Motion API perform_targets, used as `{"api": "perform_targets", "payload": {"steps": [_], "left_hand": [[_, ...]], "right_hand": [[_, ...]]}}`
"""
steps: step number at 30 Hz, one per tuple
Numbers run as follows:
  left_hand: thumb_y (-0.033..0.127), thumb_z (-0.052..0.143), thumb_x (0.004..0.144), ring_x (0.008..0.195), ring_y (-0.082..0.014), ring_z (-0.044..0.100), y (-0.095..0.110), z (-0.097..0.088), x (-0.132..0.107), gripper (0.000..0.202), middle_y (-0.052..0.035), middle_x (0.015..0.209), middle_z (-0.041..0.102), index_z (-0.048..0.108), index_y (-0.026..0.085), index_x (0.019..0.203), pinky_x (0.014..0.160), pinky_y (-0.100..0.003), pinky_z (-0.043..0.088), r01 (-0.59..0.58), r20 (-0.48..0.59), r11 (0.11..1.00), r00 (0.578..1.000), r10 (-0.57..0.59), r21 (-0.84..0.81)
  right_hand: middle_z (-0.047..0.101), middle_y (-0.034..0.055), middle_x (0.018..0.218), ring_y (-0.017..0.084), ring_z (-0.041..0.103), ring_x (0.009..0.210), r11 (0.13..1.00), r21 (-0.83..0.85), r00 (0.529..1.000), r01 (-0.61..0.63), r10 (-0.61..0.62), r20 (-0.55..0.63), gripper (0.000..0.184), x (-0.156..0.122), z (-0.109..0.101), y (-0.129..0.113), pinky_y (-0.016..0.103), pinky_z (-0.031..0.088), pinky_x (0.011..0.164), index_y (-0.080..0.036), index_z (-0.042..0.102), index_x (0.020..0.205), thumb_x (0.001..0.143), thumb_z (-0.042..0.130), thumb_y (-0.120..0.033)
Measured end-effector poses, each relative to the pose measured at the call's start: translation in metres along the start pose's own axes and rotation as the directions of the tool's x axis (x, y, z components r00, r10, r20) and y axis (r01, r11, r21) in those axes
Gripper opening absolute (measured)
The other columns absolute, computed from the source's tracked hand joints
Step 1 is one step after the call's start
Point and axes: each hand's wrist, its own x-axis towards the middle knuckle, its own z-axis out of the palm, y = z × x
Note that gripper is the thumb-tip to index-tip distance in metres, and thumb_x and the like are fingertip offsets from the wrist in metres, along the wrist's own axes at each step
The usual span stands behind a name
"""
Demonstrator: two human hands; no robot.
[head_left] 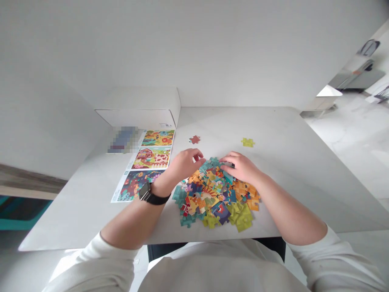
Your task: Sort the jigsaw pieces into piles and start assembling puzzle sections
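A heap of colourful jigsaw puzzle pieces (pixel 212 190) lies on the white table in front of me, its pieces overlapping in teal, orange, green and patterned colours. My left hand (pixel 186 164) is at the heap's upper left edge, fingers bent, with a gap between thumb and fingers. At the upper right edge, my right hand (pixel 241 167) rests with its fingers apart, touching teal pieces. Beyond the hands, a reddish-brown puzzle piece (pixel 195 139) and a green puzzle piece (pixel 248 142) lie apart from the heap.
To the left is a printed picture sheet (pixel 151 158) with three scenes. Behind it stands a white box (pixel 136 117) against the wall. A pixelated item (pixel 123 139) lies beside the sheet. The table's front edge (pixel 164 241) runs close to my body.
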Motion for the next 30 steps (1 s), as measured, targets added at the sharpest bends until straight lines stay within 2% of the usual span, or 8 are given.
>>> {"api": "perform_targets", "payload": {"steps": [5, 9, 14, 18, 23, 26, 28, 30], "left_hand": [[0.042, 0.070, 0.095, 0.071, -0.0186, 0.064, 0.003, 0.004, -0.032, 0.019, -0.0044, 0.098, 0.077, 0.077, 0.025, 0.101, 0.072, -0.031, 0.048, -0.008, 0.002, 0.997, 1.000, 0.008, -0.074], [0.040, 0.069, 0.096, 0.069, -0.0169, 0.063, -0.009, 0.009, -0.030, 0.019, -0.0044, 0.100, 0.076, 0.076, 0.024, 0.102, 0.071, -0.031, 0.048, -0.013, -0.014, 0.995, 1.000, 0.012, -0.103], [0.042, 0.071, 0.096, 0.077, -0.0196, 0.065, -0.013, 0.021, -0.032, 0.020, -0.0054, 0.102, 0.076, 0.076, 0.025, 0.105, 0.079, -0.033, 0.051, -0.110, -0.012, 0.992, 0.994, 0.109, -0.058], [0.043, 0.071, 0.096, 0.087, -0.0228, 0.068, -0.012, 0.026, -0.034, 0.022, -0.0067, 0.105, 0.075, 0.076, 0.026, 0.110, 0.083, -0.035, 0.051, -0.143, 0.002, 0.989, 0.990, 0.143, -0.036], [0.042, 0.071, 0.097, 0.080, -0.0207, 0.066, -0.012, 0.029, -0.033, 0.022, -0.0061, 0.104, 0.075, 0.076, 0.026, 0.110, 0.081, -0.034, 0.051, -0.153, -0.013, 0.986, 0.988, 0.152, -0.067], [0.041, 0.068, 0.099, 0.077, -0.0190, 0.065, -0.012, 0.029, -0.033, 0.021, -0.0058, 0.104, 0.074, 0.076, 0.025, 0.110, 0.079, -0.033, 0.051, -0.156, -0.010, 0.986, 0.988, 0.156, -0.065], [0.041, 0.066, 0.100, 0.077, -0.0186, 0.066, -0.011, 0.027, -0.034, 0.022, -0.0056, 0.104, 0.074, 0.075, 0.025, 0.111, 0.077, -0.032, 0.050, -0.154, -0.013, 0.986, 0.988, 0.154, -0.060], [0.042, 0.064, 0.101, 0.078, -0.0185, 0.066, -0.010, 0.025, -0.034, 0.022, -0.0057, 0.106, 0.075, 0.075, 0.025, 0.111, 0.077, -0.032, 0.051, -0.152, -0.023, 0.986, 0.988, 0.150, -0.062]], "right_hand": [[0.073, 0.0109, 0.115, 0.030, 0.069, 0.109, 0.993, -0.100, 0.996, 0.064, -0.057, 0.073, 0.024, 0.002, 0.014, -0.007, 0.046, 0.054, 0.101, -0.027, 0.084, 0.113, 0.089, 0.086, -0.034], [0.072, 0.0076, 0.106, 0.025, 0.070, 0.098, 1.000, -0.022, 0.998, 0.017, -0.015, 0.068, 0.014, 0.002, 0.009, -0.004, 0.039, 0.055, 0.091, -0.025, 0.082, 0.100, 0.088, 0.086, -0.028], [0.073, 0.0097, 0.112, 0.028, 0.071, 0.104, 0.999, -0.043, 0.995, 0.002, 0.002, 0.097, 0.031, 0.002, 0.009, -0.005, 0.043, 0.055, 0.096, -0.027, 0.081, 0.116, 0.088, 0.087, -0.039], [0.072, 0.0091, 0.111, 0.028, 0.070, 0.103, 0.999, -0.023, 0.997, -0.023, 0.025, 0.076, 0.034, 0.003, 0.008, -0.008, 0.041, 0.055, 0.093, -0.024, 0.079, 0.109, 0.080, 0.093, -0.036], [0.073, 0.0030, 0.095, 0.020, 0.068, 0.085, 0.984, 0.131, 0.993, -0.118, 0.117, 0.012, 0.015, 0.003, 0.002, -0.009, 0.034, 0.052, 0.079, -0.024, 0.078, 0.096, 0.084, 0.086, -0.028], [0.073, 0.0001, 0.081, 0.017, 0.065, 0.073, 0.900, 0.369, 0.972, -0.233, 0.221, 0.076, 0.015, 0.004, -0.003, -0.005, 0.032, 0.050, 0.072, -0.023, 0.076, 0.090, 0.088, 0.081, -0.037], [0.072, -0.0008, 0.077, 0.016, 0.065, 0.069, 0.771, 0.565, 0.950, -0.296, 0.299, 0.091, 0.026, 0.006, -0.010, 0.002, 0.031, 0.051, 0.069, -0.023, 0.073, 0.089, 0.084, 0.084, -0.046], [0.072, -0.0008, 0.079, 0.016, 0.067, 0.070, 0.614, 0.739, 0.918, -0.277, 0.397, 0.015, 0.037, 0.009, -0.021, 0.014, 0.031, 0.054, 0.069, -0.023, 0.069, 0.089, 0.077, 0.088, -0.052]]}}
